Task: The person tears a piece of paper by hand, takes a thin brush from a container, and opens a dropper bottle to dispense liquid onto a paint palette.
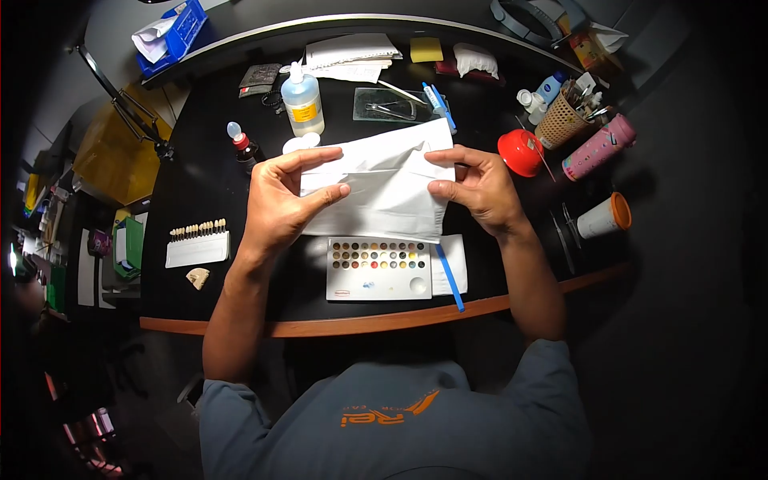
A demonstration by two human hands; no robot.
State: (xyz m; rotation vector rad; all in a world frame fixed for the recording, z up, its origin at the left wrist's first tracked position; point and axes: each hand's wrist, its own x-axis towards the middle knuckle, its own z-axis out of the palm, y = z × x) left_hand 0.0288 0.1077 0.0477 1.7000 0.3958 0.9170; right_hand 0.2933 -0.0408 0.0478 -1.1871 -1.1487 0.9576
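A white sheet, cloth or paper, is stretched out above the desk between both hands. My left hand pinches its left edge between thumb and fingers. Its right edge is gripped by my right hand in the same way. Below the sheet lies a white palette with rows of coloured wells. A blue stick rests on a folded white piece at the palette's right. The sheet hides part of the desk behind it.
On the black desk, a shade guide stands left. Bottles and a glass slab are behind. A red bowl, brush basket, pink flask and white cup stand right.
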